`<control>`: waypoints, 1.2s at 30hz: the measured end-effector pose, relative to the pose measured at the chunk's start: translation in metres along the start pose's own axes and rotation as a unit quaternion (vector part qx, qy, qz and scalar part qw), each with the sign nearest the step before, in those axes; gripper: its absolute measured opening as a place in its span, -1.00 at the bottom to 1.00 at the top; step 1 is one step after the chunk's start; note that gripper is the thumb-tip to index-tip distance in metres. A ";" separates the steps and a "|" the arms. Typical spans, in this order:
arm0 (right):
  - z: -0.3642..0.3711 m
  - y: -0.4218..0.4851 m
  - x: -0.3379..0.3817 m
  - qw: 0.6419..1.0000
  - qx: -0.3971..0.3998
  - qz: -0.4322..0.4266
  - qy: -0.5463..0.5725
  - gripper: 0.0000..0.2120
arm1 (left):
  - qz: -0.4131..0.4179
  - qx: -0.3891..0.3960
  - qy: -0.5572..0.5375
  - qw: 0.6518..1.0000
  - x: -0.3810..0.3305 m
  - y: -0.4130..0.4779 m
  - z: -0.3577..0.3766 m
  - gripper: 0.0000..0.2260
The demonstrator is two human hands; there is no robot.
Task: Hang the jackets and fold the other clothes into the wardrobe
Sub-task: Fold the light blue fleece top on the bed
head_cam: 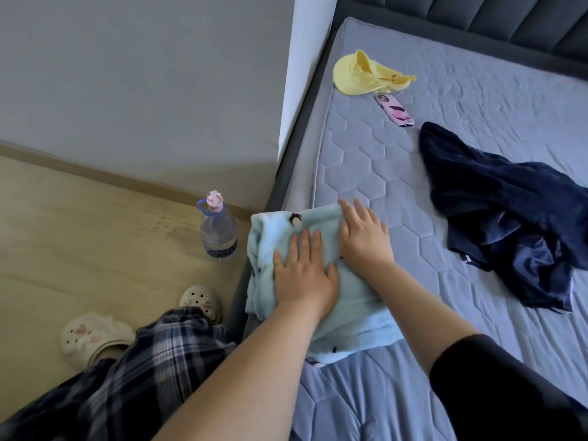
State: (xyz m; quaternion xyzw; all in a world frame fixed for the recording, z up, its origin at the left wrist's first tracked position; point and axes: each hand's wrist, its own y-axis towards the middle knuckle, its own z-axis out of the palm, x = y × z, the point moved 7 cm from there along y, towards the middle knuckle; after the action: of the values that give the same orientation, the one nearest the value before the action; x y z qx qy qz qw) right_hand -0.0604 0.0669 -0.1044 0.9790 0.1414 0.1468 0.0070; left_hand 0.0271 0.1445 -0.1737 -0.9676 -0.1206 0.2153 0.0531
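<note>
While a person stands beside the bed [366,148], both hands lie flat, fingers straight, on a folded light-blue fleece garment [318,230] at the mattress edge: left hand [304,275], right hand [364,232]. Neither grip grasps. Nearby lies a navy garment [509,211].

No readable text; water bottle [218,230] label blurred, illegible.
</note>
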 end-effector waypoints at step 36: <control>0.085 -0.062 -0.118 0.626 0.260 0.353 0.645 -0.30 | 0.011 0.076 0.045 0.996 0.019 0.002 0.005 -0.42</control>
State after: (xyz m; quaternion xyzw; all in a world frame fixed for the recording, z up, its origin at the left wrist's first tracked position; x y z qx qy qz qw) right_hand -0.1616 0.0958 -0.2226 0.5702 -0.2142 0.6888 -0.3932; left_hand 0.0423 0.1472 -0.1860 -0.9708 -0.0905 0.1805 0.1293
